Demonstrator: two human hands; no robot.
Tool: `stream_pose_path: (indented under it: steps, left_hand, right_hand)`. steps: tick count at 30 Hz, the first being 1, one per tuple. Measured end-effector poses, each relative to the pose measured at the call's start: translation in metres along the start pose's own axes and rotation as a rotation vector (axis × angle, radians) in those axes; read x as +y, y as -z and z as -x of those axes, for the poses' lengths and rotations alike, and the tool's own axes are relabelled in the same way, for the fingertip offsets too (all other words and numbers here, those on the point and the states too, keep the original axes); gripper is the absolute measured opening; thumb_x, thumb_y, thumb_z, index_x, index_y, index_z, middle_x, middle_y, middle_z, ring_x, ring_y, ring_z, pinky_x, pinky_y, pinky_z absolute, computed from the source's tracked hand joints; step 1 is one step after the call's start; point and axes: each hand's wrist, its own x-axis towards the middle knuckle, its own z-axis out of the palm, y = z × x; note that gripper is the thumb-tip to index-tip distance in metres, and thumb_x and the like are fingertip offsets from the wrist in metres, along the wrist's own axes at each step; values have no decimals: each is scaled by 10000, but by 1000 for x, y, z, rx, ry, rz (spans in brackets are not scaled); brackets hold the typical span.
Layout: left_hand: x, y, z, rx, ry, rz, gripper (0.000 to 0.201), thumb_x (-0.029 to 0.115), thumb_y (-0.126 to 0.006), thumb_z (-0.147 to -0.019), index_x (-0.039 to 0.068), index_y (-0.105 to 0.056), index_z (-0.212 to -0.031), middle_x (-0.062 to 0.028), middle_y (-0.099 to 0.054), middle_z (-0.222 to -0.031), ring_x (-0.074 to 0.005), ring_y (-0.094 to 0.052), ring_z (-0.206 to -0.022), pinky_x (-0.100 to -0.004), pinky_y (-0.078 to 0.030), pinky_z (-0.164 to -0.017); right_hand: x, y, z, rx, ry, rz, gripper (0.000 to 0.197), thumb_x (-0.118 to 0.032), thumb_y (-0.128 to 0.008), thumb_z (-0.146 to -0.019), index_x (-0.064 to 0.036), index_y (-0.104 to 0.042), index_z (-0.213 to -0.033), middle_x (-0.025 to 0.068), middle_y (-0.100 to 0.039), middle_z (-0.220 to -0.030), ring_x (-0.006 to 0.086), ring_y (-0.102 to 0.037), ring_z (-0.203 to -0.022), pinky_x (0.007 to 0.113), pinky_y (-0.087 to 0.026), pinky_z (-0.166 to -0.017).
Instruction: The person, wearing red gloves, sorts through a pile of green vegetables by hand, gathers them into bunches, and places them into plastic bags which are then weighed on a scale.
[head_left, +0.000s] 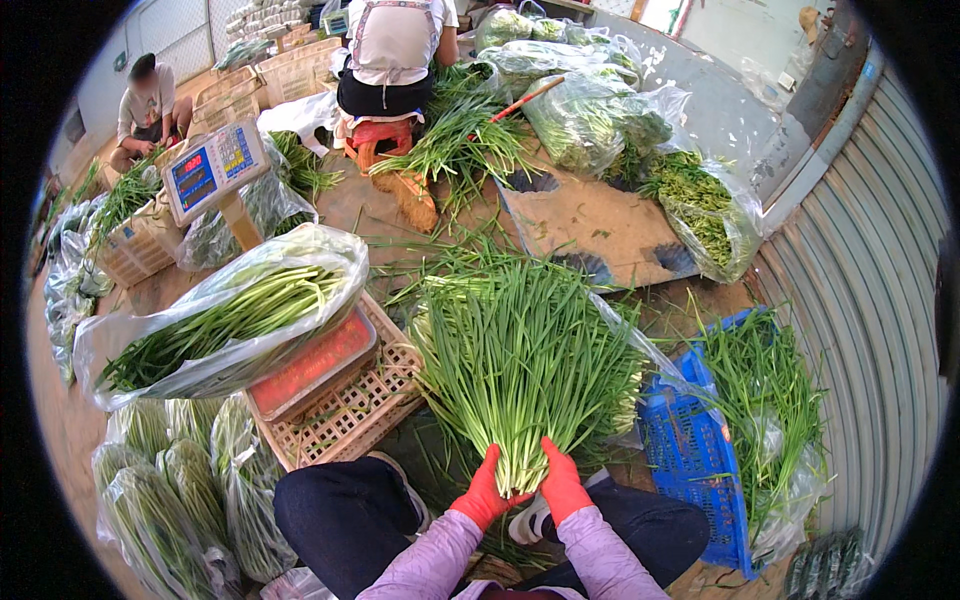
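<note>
Pretty clearly a veg-packing shed tbh: bunched garlic chives (pixel 525 350), digital scale (pixel 215 170), bagged greens (pixel 160 505) near the floor's (pixel 345 212) near-left corner, corrugated metal wall (pixel 860 330) along its right edge.

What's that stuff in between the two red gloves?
A big bunch of greens! The head view shows its pale stem ends between the left hand and the right hand, with long leaves fanning out beyond.

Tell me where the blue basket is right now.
In the head view, the blue basket sits at the right, beside the person's right knee, between the held greens and the ribbed wall.
</note>
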Motion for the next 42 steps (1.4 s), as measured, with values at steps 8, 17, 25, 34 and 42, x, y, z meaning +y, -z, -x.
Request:
stream_pose_path:
  steps: [8,17,25,34,42]
  left_hand:
    - [-4,-2,4,-18,124,-27,550,507,-465,-891,75,-503,-1229,-131,-609,-1117,-319,-616,-958,-383,-550,-727]
    - [-9,19,-5,250,24,-338,270,76,-683,-754,24,-610,-1008,-61,-638,-918,-197,-616,-712,-257,-497,-559]
    - [-13,11,1,200,-91,-490,342,49,-664,-752,57,-544,-1072,-88,-638,-889,-206,-616,-634,-287,-480,-506]
    - [1,17,-6,195,-190,-369,255,30,-635,-780,4,-573,-1026,-87,-637,-859,-184,-577,-562,-234,-417,-411]
    - [2,16,-5,156,-97,-304,293,-1,-639,-765,26,-554,-1044,-91,-616,-796,-186,-557,-509,-228,-408,-388]
  right_hand:
    - [-28,-20,45,69,181,906,708,-544,-619,-766,12,-514,-1191,159,-622,-1055,291,-605,-959,378,-470,-811]
    - [-72,-100,49,-266,1186,1629,496,-63,-511,-785,-104,-463,-1277,99,-499,-1298,332,-618,-868,404,-498,-706]
    - [-93,-181,-11,-335,1136,2279,418,-107,-543,-726,-104,-552,-1144,126,-598,-1100,342,-634,-739,448,-504,-637]
    - [-90,-15,72,-1248,232,2203,167,-226,-548,-775,-74,-618,-783,122,-625,-745,284,-624,-628,406,-484,-530]
    - [-298,-22,46,673,781,2625,172,-254,-580,-786,-127,-693,-806,87,-677,-738,249,-666,-671,411,-496,-552]
